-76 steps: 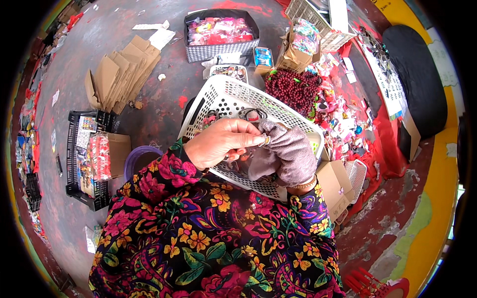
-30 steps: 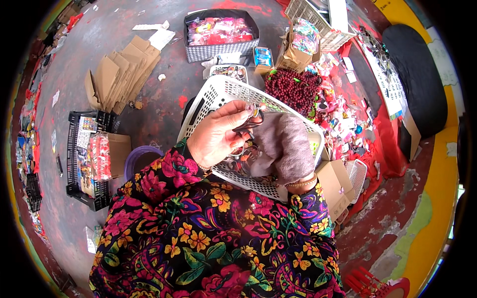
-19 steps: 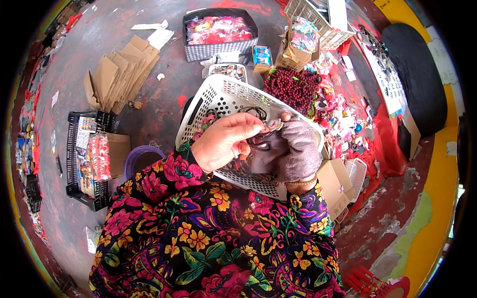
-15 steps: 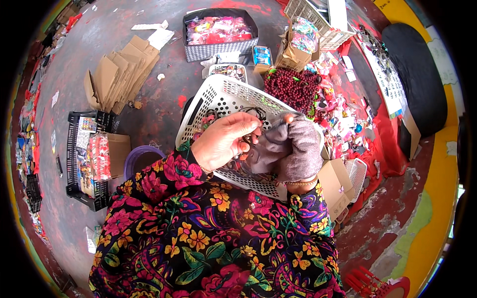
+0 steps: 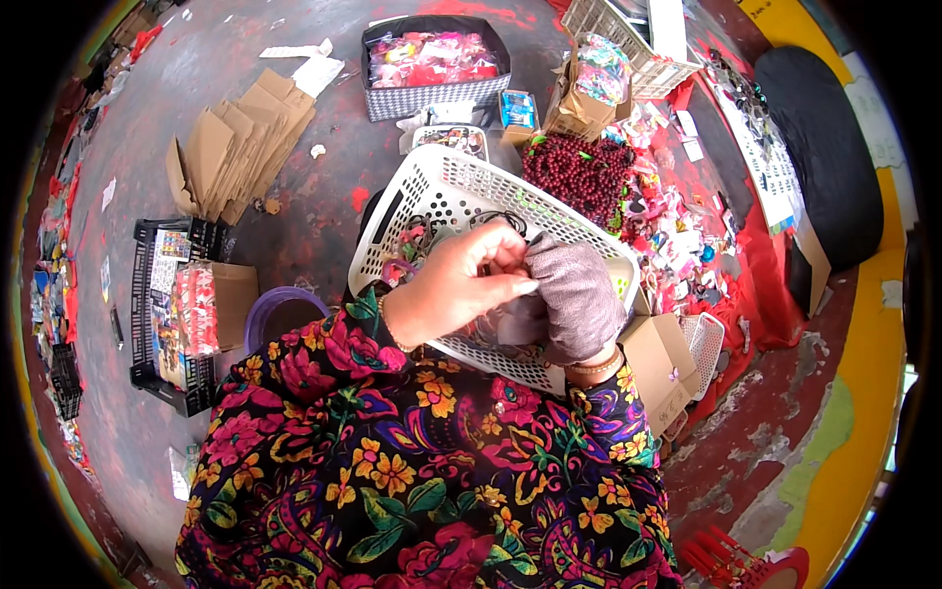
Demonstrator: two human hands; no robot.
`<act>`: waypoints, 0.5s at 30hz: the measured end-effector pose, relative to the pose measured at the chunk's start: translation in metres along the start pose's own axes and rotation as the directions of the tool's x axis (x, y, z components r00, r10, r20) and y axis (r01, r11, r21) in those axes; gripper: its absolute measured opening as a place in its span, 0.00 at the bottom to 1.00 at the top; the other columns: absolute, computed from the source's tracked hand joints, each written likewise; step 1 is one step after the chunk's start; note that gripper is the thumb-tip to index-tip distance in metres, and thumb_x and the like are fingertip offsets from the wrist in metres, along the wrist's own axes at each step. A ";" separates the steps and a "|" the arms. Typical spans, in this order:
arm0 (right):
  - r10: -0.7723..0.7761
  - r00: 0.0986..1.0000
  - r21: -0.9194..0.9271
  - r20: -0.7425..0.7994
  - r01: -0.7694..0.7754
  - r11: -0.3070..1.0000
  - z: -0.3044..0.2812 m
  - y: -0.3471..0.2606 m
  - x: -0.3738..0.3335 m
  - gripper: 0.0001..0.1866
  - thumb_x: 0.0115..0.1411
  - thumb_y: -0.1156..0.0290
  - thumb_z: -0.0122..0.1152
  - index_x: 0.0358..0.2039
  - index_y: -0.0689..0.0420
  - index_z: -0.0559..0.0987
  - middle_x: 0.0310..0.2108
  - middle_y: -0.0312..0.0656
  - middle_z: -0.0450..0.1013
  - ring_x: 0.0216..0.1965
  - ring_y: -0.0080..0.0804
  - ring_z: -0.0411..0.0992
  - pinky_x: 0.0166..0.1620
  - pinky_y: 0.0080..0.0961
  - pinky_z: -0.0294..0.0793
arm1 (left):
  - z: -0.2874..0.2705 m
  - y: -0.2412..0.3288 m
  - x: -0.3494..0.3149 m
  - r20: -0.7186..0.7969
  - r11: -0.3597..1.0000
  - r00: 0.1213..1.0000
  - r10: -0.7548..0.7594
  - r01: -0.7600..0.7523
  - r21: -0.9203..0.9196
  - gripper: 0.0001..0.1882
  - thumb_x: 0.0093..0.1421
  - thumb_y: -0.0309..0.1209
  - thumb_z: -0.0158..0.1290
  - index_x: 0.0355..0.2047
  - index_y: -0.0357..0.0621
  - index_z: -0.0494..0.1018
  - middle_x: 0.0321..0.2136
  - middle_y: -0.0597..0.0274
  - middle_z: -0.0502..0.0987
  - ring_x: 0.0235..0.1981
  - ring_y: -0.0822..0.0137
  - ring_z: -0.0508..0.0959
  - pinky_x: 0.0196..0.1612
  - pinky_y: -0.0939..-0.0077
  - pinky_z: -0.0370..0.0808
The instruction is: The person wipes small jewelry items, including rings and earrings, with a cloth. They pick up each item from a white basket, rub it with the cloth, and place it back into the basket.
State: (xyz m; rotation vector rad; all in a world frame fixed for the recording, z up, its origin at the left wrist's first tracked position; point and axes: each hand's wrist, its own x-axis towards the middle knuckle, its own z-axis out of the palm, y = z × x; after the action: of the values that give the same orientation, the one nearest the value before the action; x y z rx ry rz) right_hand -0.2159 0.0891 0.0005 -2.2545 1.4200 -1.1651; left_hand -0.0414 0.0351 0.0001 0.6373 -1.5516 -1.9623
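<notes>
- The left hand (image 5: 453,287), bare, is curled with its fingertips pinched together against the gloved right hand; what they pinch is too small to tell.
- The right hand (image 5: 579,299), in a grey knit glove, is loosely closed; whether it holds anything cannot be told.
- Both hands hover over the near half of a white plastic lattice basket (image 5: 432,182) with small trinkets in it, tilted against the lap.
- Just beyond the basket's far rim lies a heap of dark red beads (image 5: 579,172).
- Bare floor opens to the left, edged by flattened cardboard (image 5: 231,157) and a black crate (image 5: 162,304).
</notes>
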 end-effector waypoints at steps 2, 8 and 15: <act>-0.003 0.998 0.091 0.069 -0.003 0.996 -0.007 -0.009 0.013 0.12 0.45 0.71 0.59 0.33 0.57 0.75 0.29 0.41 0.72 0.30 0.38 0.71 0.32 0.28 0.69 | -0.008 0.002 -0.001 -0.024 1.000 0.999 -0.030 0.030 0.005 0.07 0.58 0.22 0.51 0.37 0.41 0.66 0.29 0.72 0.69 0.27 0.83 0.68 0.28 0.89 0.68; 0.594 0.767 0.659 0.241 -0.579 0.480 -0.003 -0.024 0.014 0.14 0.47 0.72 0.58 0.35 0.62 0.73 0.35 0.44 0.73 0.32 0.33 0.72 0.35 0.23 0.71 | -0.013 0.013 -0.007 -0.040 0.978 0.985 -0.166 0.159 -0.135 0.04 0.60 0.23 0.48 0.36 0.41 0.68 0.28 0.73 0.68 0.25 0.84 0.66 0.26 0.90 0.65; 0.079 0.987 -0.038 0.138 -0.075 0.996 -0.001 -0.006 0.008 0.10 0.46 0.72 0.57 0.32 0.57 0.76 0.28 0.38 0.73 0.31 0.34 0.72 0.34 0.27 0.70 | -0.012 0.008 -0.006 0.029 0.983 0.983 -0.179 0.180 -0.028 0.04 0.59 0.24 0.49 0.35 0.41 0.67 0.26 0.71 0.70 0.22 0.84 0.67 0.22 0.88 0.63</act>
State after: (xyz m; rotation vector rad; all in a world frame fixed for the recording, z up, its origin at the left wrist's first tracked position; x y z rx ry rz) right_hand -0.2109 0.0858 0.0090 -2.2326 1.4672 -0.9483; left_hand -0.0284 0.0295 0.0051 0.7651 -1.5228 -2.1303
